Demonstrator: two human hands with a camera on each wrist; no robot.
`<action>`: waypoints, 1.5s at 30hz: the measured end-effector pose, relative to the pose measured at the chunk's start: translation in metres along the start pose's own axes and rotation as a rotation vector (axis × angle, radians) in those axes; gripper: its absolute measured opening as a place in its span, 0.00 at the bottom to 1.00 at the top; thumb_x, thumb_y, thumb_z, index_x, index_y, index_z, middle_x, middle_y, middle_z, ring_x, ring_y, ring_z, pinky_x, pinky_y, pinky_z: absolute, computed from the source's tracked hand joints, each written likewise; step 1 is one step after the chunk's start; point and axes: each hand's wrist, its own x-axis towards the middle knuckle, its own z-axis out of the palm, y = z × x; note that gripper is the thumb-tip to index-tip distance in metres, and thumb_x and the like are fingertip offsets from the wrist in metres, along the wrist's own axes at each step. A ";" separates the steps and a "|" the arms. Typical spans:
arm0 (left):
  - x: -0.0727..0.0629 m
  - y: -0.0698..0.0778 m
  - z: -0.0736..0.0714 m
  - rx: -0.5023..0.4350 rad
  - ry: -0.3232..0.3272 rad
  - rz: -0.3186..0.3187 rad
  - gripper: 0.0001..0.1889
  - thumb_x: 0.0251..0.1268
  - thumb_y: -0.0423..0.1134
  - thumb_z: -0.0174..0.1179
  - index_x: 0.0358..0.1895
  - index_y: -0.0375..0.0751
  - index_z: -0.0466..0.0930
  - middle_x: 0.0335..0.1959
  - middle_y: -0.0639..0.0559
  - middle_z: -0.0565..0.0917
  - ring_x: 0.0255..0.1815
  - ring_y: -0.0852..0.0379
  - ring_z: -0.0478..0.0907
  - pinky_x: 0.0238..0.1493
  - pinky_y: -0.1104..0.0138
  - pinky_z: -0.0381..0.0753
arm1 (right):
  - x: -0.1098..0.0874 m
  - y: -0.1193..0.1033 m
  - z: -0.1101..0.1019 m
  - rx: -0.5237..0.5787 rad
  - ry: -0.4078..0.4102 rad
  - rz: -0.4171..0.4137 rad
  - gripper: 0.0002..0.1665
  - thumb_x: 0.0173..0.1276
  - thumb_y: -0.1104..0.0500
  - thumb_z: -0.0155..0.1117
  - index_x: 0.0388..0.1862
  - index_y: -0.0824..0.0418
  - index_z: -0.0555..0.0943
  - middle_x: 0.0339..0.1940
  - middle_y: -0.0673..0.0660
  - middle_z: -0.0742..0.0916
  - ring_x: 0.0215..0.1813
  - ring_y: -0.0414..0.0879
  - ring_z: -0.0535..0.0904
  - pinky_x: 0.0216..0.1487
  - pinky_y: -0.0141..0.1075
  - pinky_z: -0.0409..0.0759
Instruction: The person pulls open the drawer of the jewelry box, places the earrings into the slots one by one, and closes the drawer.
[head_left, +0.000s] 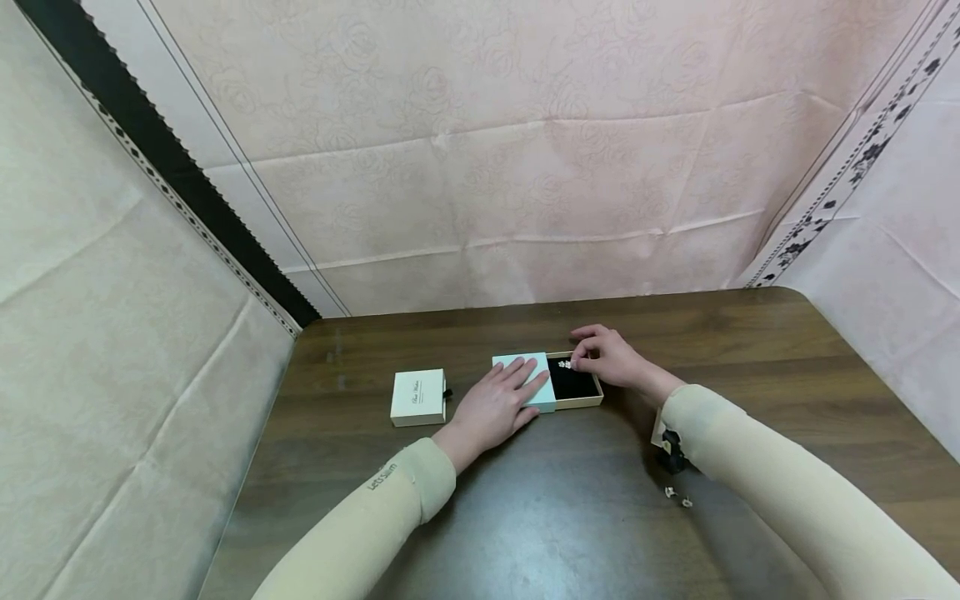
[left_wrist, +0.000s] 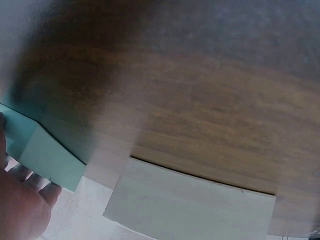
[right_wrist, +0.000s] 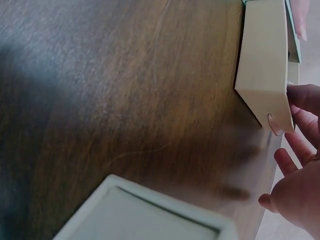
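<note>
My left hand [head_left: 497, 404] lies with spread, fairly straight fingers on the pale blue sleeve [head_left: 546, 367] of a small jewelry box. From its right end the cream drawer [head_left: 579, 403] with a black lining [head_left: 572, 385] is slid partly out. Over that lining, the thumb and forefinger of my right hand [head_left: 609, 358] pinch at a small silvery piece of jewelry [head_left: 565, 364], whose exact kind is too small to make out. In the right wrist view the fingertips reach over the drawer's far edge, which hides what lies inside.
A closed white box [head_left: 417, 395] with dark lettering and a black pull tab stands at the left. Two tiny shiny pieces, like earrings [head_left: 670, 492], lie on the wooden table [head_left: 540, 500]. Under the right forearm is a pale-rimmed object [right_wrist: 165, 220], partly hidden.
</note>
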 end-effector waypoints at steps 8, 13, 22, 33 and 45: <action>0.000 0.001 -0.001 -0.002 -0.009 -0.004 0.32 0.86 0.56 0.52 0.85 0.52 0.62 0.85 0.46 0.64 0.85 0.48 0.61 0.82 0.52 0.63 | -0.005 0.004 0.001 -0.003 0.039 0.017 0.09 0.77 0.67 0.67 0.33 0.62 0.88 0.73 0.75 0.76 0.76 0.77 0.63 0.74 0.72 0.61; 0.000 0.001 -0.001 -0.006 -0.012 -0.007 0.32 0.86 0.56 0.52 0.85 0.52 0.62 0.85 0.46 0.64 0.85 0.48 0.62 0.82 0.51 0.64 | -0.005 0.005 0.004 0.000 0.055 0.028 0.09 0.77 0.66 0.67 0.34 0.62 0.88 0.73 0.75 0.75 0.76 0.78 0.62 0.74 0.72 0.60; -0.001 0.001 0.000 -0.004 -0.004 -0.006 0.32 0.85 0.56 0.53 0.85 0.52 0.63 0.85 0.45 0.64 0.84 0.48 0.62 0.82 0.51 0.65 | -0.005 0.004 0.006 0.013 0.066 0.037 0.09 0.78 0.66 0.67 0.35 0.63 0.89 0.74 0.75 0.75 0.77 0.78 0.61 0.75 0.72 0.58; 0.000 0.001 0.000 -0.010 0.001 0.000 0.32 0.85 0.56 0.54 0.85 0.52 0.63 0.84 0.45 0.64 0.84 0.48 0.62 0.82 0.51 0.65 | -0.007 0.000 0.007 0.028 0.057 0.070 0.09 0.78 0.65 0.67 0.35 0.62 0.89 0.77 0.73 0.72 0.79 0.79 0.57 0.77 0.74 0.51; 0.000 0.000 0.002 0.006 -0.003 0.000 0.33 0.86 0.57 0.53 0.86 0.53 0.62 0.85 0.46 0.64 0.85 0.48 0.62 0.82 0.52 0.64 | -0.010 -0.001 0.001 0.052 0.021 0.061 0.09 0.77 0.65 0.68 0.34 0.63 0.89 0.80 0.75 0.68 0.81 0.80 0.52 0.77 0.75 0.47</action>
